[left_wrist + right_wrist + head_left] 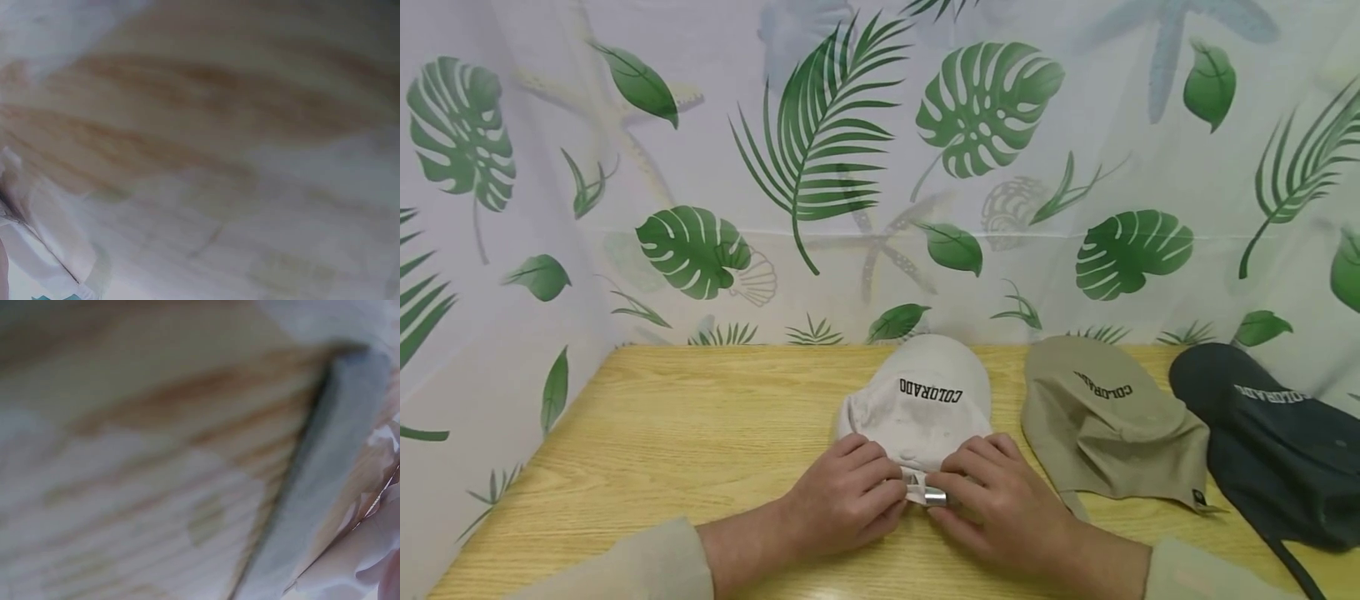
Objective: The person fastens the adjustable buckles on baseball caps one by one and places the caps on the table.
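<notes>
A white baseball cap [940, 392] lies on the wooden table in the head view, its dark COLORADO lettering upside down to me. At its near edge is the back strap [914, 492] with a silver metal buckle [936, 497]. My left hand [853, 492] pinches the strap's left side with curled fingers. On the other side my right hand [1000, 496] grips the cap's rear edge and strap beside the buckle. The thumbs are mostly hidden. Both wrist views are blurred; pale cloth [50, 231] shows at the lower left of the left one.
To the right lies a tan cap [1105, 425], with a dark cap [1277, 450] beyond it, its strap [1288, 562] trailing toward the near edge. A leaf-patterned cloth [715, 167] hangs behind the table [670, 425]. A grey band [325, 469] crosses the right wrist view.
</notes>
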{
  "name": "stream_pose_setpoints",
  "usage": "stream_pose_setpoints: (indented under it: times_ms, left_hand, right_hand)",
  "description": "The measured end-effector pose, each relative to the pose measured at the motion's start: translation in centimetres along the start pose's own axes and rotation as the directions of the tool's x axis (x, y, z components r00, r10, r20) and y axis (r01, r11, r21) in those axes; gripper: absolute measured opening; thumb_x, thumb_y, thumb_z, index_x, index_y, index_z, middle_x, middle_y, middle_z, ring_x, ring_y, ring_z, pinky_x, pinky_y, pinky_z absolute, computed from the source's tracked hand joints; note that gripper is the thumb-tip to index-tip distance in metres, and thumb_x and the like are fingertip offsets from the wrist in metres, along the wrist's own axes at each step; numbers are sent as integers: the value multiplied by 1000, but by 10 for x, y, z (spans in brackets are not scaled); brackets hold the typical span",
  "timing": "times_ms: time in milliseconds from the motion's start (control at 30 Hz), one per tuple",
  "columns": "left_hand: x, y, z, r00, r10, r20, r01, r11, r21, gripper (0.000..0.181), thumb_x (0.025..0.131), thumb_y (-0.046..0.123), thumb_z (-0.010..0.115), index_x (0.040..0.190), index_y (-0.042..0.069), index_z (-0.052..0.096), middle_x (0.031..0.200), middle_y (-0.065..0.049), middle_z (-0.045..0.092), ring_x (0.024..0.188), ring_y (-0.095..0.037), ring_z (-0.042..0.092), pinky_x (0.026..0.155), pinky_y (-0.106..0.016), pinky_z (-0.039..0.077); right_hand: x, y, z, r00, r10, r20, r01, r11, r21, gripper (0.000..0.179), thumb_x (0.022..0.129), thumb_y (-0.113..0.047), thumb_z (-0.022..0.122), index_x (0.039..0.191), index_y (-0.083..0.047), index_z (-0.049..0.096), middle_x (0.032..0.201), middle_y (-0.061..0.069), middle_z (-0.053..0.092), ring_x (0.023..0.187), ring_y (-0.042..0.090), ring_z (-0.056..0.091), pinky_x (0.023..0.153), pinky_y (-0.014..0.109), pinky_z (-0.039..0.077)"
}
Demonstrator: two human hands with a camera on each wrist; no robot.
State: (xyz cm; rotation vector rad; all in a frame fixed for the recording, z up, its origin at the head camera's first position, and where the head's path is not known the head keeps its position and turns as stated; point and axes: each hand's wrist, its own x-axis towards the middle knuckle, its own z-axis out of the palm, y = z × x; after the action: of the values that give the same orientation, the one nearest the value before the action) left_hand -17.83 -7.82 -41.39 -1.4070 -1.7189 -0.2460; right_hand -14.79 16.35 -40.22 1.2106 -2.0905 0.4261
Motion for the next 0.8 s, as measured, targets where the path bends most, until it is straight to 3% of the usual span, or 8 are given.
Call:
stream_pose_setpoints:
  times_ms: [300, 633, 800]
  left_hand:
    - [2, -2, 0, 997, 64, -35, -66, 997, -47, 6, 89, 15, 63, 85, 14, 68, 88, 6, 69, 82, -11, 64, 77, -27, 51]
    - [1, 0, 0, 1000, 8, 22, -7, 998, -61, 8, 90, 20, 64, 93, 16, 70, 92, 6, 68, 83, -12, 62, 79, -28, 50]
    - [0, -1, 1, 999, 46, 0, -46, 996, -82, 14, 93, 19, 61, 100, 16, 73, 93, 5, 68, 83, -12, 61, 79, -27, 50]
  right_hand:
    - [1, 2, 1, 999, -32, -20, 32, 999, 20, 18, 87, -30, 75, 98, -16, 74, 93, -9, 62, 84, 10, 55, 80, 27, 34]
    - [0, 2, 2, 997, -55, -44, 55, 998, 4, 21, 96, -34, 64, 96, -15, 74, 92, -8, 63, 82, 11, 55, 78, 29, 36]
    - [0, 2, 3, 997, -60, -49, 61, 998, 9, 18, 94, -32, 67, 96, -15, 74, 92, -8, 62, 82, 11, 55, 79, 28, 35]
